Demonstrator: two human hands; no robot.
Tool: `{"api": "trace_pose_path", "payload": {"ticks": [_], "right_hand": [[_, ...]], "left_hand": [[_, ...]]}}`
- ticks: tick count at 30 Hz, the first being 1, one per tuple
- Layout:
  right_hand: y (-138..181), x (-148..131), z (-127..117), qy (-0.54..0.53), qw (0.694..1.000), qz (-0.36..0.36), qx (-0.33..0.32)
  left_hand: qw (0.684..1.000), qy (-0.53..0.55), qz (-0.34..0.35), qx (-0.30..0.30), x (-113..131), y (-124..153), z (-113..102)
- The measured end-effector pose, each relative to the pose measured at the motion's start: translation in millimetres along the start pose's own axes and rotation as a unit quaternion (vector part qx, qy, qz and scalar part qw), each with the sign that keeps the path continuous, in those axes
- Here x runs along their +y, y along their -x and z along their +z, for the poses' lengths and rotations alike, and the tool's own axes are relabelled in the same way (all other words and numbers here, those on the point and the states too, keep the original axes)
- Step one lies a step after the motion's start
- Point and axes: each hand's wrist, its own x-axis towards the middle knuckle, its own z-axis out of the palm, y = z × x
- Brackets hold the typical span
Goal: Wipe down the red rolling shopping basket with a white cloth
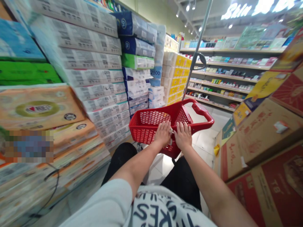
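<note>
A red plastic shopping basket (146,124) stands on the floor in front of me, with a red handle loop at its far end and a grey pole (197,47) rising from it. My left hand (163,133) and my right hand (183,135) rest side by side on the basket's near rim, fingers curled over the edge. The basket looks empty inside. Below the hands my dark trousers and white printed shirt show.
Stacks of tissue and paper packs (94,72) wall the left side of the aisle. Brown and red cartons (262,135) are piled on the right. Shelves of small goods (222,85) run across the far end. White floor tiles (203,138) lie beyond the basket.
</note>
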Motion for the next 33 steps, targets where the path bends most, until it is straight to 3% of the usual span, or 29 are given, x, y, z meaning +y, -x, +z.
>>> {"api": "trace_pose_path", "payload": {"ticks": [5, 9, 13, 18, 23, 28, 33], "right_hand": [[-3, -10, 2, -0.010, 0.999, 0.029, -0.014], [-2, -16, 2, -0.006, 1.000, 0.025, -0.007], [5, -21, 3, -0.003, 0.999, 0.033, 0.009], [11, -26, -1, 0.013, 1.000, 0.027, -0.007], [10, -27, -3, 0.012, 0.999, 0.027, -0.015], [7, -28, 4, -0.003, 1.000, -0.002, -0.019], [6, -31, 11, -0.008, 1.000, 0.021, -0.015]], "left_hand": [[1.000, 0.018, 0.001, 0.012, -7, -3, -4], [0.995, 0.017, -0.094, 0.030, -14, -1, -4], [1.000, 0.017, 0.002, 0.012, -19, 3, -6], [0.997, -0.008, -0.074, 0.002, -24, 4, -10], [0.999, 0.016, 0.038, 0.013, -15, 2, -6], [0.999, 0.006, -0.048, 0.006, -21, 3, -6], [1.000, 0.004, 0.013, 0.007, -26, 5, -5]]}}
